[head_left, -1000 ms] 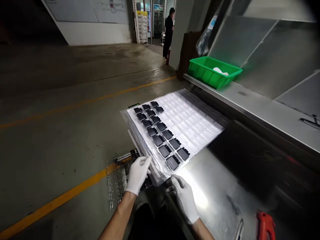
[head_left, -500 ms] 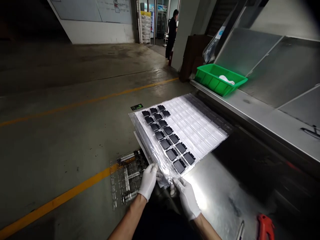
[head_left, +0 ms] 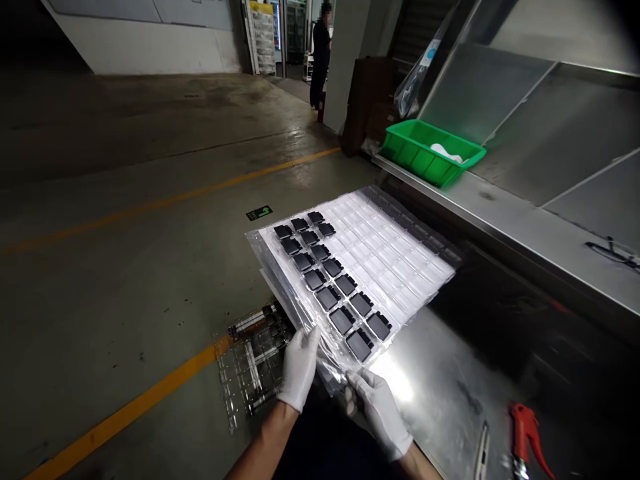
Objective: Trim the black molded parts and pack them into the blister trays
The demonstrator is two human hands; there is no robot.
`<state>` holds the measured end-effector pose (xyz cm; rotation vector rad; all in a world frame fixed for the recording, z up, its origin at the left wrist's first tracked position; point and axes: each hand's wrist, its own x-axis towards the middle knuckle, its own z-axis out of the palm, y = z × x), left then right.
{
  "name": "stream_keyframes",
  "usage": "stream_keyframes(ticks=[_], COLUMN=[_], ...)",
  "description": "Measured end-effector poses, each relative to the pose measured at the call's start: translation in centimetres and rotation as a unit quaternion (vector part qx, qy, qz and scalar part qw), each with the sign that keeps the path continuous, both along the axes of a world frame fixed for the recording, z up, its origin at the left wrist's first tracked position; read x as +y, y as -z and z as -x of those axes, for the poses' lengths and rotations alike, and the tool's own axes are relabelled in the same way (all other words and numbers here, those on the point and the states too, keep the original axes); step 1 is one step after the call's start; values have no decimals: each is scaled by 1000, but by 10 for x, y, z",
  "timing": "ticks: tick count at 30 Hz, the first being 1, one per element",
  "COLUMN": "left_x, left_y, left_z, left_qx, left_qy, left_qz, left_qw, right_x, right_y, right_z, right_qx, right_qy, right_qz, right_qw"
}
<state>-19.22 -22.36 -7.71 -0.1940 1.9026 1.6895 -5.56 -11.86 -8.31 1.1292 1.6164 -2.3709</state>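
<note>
A clear plastic tray (head_left: 400,250) with rows of pockets lies over a white backing on the metal bench. Flat black parts (head_left: 328,298) fill pockets along its left side. Clear plastic film (head_left: 305,313) sticks out past the tray's left and near edges, shiny and wrinkled. My left hand (head_left: 299,368), in a white glove, is closed on the film's left edge, thumb on top. My right hand (head_left: 377,407), gloved too, pinches the film at the near corner. The fingers under the edge are partly hidden.
Below on the left stands another clear tray (head_left: 255,357) with dark parts. On the metal bench (head_left: 440,373) lie a red-handled air gun (head_left: 525,430) and a slim metal tool (head_left: 483,450). A green bin (head_left: 417,152) sits on the ledge. A person (head_left: 320,57) stands far back.
The view has shifted, so the background slides left and up. Both hands keep hold of the film, and the near corner with my right hand sits slightly lower in view.
</note>
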Motion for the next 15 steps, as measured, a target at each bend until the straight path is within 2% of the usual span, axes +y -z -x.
stream_keyframes(ticks=[4, 9, 12, 15], left_x=[2, 3, 2, -7], left_y=[3, 3, 0, -6], left_z=[7, 5, 3, 23], left_qx=[17, 63, 100, 151], left_qy=[21, 24, 15, -15], left_qz=[25, 52, 78, 118], left_qw=[999, 996, 992, 981], right_x=[-3, -4, -1, 13], right_y=[-1, -4, 5, 19], right_z=[2, 4, -2, -11], right_qx=[-27, -34, -40, -73], right_qy=[6, -32, -50, -25], right_qz=[21, 16, 17, 9], right_qw=[999, 999, 998, 997])
